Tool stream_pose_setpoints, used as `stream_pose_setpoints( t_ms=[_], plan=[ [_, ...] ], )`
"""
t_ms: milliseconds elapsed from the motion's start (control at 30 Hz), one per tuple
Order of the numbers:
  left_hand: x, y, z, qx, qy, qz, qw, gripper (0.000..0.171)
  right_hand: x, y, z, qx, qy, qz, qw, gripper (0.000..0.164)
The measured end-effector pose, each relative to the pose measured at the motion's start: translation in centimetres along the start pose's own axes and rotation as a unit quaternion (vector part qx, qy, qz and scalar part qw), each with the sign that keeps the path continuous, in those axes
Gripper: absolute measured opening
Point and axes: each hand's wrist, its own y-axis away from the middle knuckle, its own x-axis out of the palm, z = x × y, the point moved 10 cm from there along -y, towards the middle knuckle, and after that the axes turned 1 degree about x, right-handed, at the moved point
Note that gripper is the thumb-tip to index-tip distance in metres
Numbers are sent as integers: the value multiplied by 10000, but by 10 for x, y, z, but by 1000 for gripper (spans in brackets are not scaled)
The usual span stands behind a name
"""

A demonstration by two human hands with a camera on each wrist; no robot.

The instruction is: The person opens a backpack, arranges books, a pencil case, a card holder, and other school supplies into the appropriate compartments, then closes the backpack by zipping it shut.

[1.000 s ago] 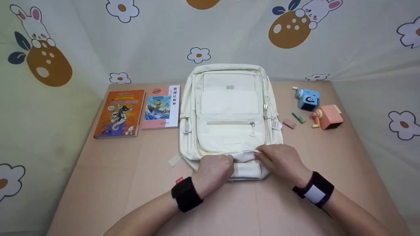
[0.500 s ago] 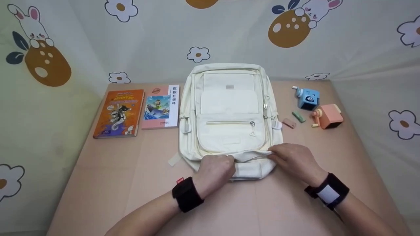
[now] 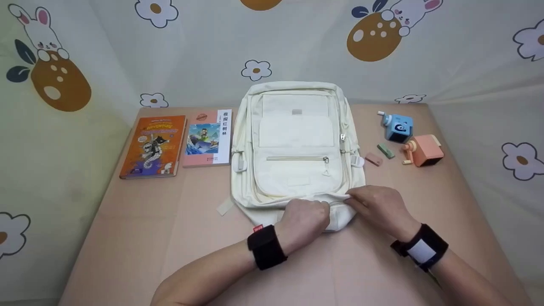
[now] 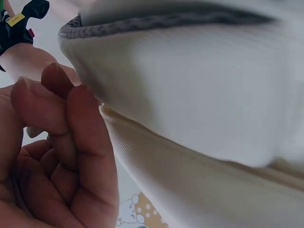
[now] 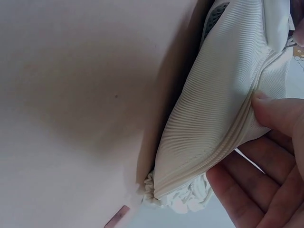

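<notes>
A cream backpack (image 3: 297, 131) lies on its back on the table, its bottom end nearest the person. The left hand (image 3: 305, 221) has its fingers curled at the zipper along the backpack's bottom edge. It seems to pinch the zipper pull, mostly hidden by the fingers; a bit of metal slider (image 5: 290, 42) shows beside a fingertip in the right wrist view. The right hand (image 3: 380, 208) pinches the fabric beside the zipper (image 5: 237, 123) at the bottom right corner, thumb on one side and fingers on the other. Curled left fingers (image 4: 90, 123) appear close to the fabric in the left wrist view.
Left of the backpack lie an orange book (image 3: 154, 146) and a pink-and-white book (image 3: 208, 138). To its right are a blue pencil sharpener (image 3: 398, 127), a pink pencil sharpener (image 3: 425, 151), a green eraser (image 3: 386, 151) and a pink eraser (image 3: 373, 159). Patterned cloth (image 3: 204, 55) hangs around the table.
The right hand moved right along the bottom edge to the corner, then stayed. The left hand then slid right along the zipper toward it, and the gap between the hands shrank.
</notes>
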Motion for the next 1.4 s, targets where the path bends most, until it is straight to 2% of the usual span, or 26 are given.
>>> stream_pose_setpoints(
  t_ms=[267, 367, 467, 633, 767, 867, 967, 1100, 1200, 1400],
  plan=[
    [4, 1, 3, -40, -27, 78, 10000, 19, -1, 3, -5, -35, -227, -19, 9997, 23],
    [5, 5, 5, -72, 96, 53, 9999, 20, 3, 6, -12, -92, -358, 210, 9991, 33],
    [7, 8, 6, -127, 239, 41, 9996, 21, 9, 12, -25, 24, -426, 549, 9976, 42],
    [9, 12, 5, -155, 280, 45, 9995, 24, 19, 22, -39, 83, -505, 972, 9939, 36],
    [7, 8, 1, -84, 188, -8, 9998, 24, 17, 24, -37, -91, -382, 712, 9967, 30],
    [7, -1, -5, 14, 57, 10, 10000, 21, 9, 22, -33, -169, -251, 340, 9990, 26],
    [7, -9, -15, 99, -94, 55, 9999, 20, 7, 19, -28, -275, -168, 172, 9993, 25],
    [9, -22, -27, 142, -305, 179, 9993, 18, 8, 14, -20, -530, -72, 131, 9985, 25],
    [13, -29, -30, 117, -378, 320, 9987, 15, 8, 13, -20, -598, -53, 94, 9982, 25],
    [14, -31, -27, 120, -305, 337, 9989, 16, 7, 14, -23, -559, -149, 72, 9983, 29]
  ],
)
